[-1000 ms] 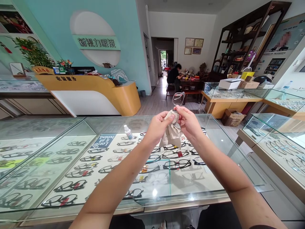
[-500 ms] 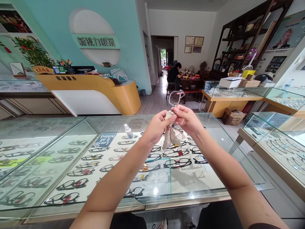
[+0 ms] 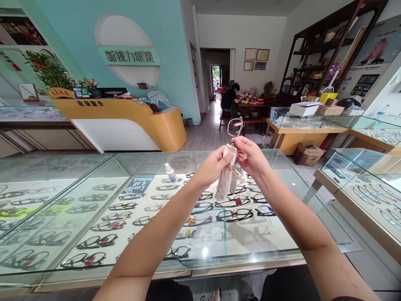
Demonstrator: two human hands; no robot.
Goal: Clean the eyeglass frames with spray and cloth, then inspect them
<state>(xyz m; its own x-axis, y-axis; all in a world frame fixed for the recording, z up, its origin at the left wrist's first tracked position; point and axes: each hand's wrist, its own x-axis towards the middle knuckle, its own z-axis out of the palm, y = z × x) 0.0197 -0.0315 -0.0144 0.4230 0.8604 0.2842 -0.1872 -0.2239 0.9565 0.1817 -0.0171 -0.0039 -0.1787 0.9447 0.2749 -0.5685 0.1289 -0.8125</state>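
Pinching one cream cloth point(image 3: 223, 184) between thumb and curled fingers, the left hand point(image 3: 215, 166) is nearly closed. The right hand point(image 3: 252, 156), likewise nearly closed, grips one pair of clear-rimmed eyeglasses point(image 3: 235, 127) at its fingertips. One lens projects above the hands; the eyeglasses are suspended over one glass display case point(image 3: 247, 244). One white spray bottle point(image 3: 171, 172) stands on the case, left of the hands. Far: one seated person point(image 3: 229, 100); four wall frames point(image 3: 251, 54), right of the doorway point(image 3: 216, 56).
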